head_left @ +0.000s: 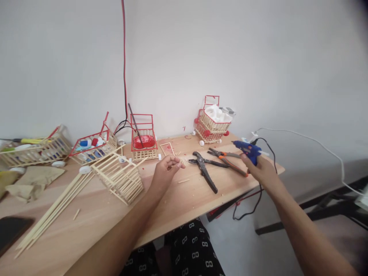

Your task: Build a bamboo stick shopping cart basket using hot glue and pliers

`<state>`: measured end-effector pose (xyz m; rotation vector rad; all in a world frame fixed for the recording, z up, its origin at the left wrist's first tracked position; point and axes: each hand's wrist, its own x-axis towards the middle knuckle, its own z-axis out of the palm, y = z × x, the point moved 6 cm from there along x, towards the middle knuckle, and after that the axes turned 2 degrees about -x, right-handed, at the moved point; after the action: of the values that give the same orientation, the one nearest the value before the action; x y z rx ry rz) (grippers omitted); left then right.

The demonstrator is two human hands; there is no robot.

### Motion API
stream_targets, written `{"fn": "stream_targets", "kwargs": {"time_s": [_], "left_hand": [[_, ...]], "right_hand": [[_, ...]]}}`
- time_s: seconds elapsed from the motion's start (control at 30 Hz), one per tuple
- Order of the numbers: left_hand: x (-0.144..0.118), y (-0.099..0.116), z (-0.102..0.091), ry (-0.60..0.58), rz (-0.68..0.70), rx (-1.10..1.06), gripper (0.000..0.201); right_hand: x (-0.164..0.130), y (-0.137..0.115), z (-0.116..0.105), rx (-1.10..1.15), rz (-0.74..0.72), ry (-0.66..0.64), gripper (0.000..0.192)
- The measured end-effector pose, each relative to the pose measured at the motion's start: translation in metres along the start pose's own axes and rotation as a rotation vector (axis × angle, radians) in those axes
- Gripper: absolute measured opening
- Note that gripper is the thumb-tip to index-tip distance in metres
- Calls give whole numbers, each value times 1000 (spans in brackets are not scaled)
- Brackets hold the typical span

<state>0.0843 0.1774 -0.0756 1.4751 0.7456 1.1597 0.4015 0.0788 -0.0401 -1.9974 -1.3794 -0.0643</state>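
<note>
My right hand point(263, 168) grips a blue hot glue gun point(247, 148) at the right end of the table, its nozzle pointing left and a glue stick out of its back. Over the middle of the table, my left hand point(167, 168) has its fingers curled towards the thumb; what they hold, if anything, is too small to make out. Short cut sticks point(184, 161) lie just beyond its fingertips. Black-handled pliers point(204, 168) and orange-and-black pliers point(230, 159) rest between my hands. An unpainted stick cart point(119, 178) lies tipped left of my left forearm.
Against the wall stand a red-trimmed cart with white stuff point(213, 122), a cart holding a red container point(143, 142), and another filled with caps point(91, 145). Long sticks point(54, 209) and a dark phone-like slab point(14, 232) lie left. A white cable point(313, 138) hangs at right.
</note>
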Motion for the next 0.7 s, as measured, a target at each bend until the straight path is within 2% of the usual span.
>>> {"fn": "stream_targets", "kwargs": {"time_s": [0.13,0.23,0.33,0.5,0.7], "left_hand": [[-4,4,5,-12,0,-75,20],[-7,8,10,-55,13,-75,18],[-9,10,15,-105,16,-52,19],[-12,13,20,-148,36,-23,18],[-13,21,21,-149,92,19,17]], "right_hand": [[-46,-36,6,283,51,-91,45],[-78,-69,18,544,51,-217,43],[-98,-91,28,674,88,-291,43],[-109,-102,35,699,147,-321,48],[-111,-104,29,685,162,-290,47]]}}
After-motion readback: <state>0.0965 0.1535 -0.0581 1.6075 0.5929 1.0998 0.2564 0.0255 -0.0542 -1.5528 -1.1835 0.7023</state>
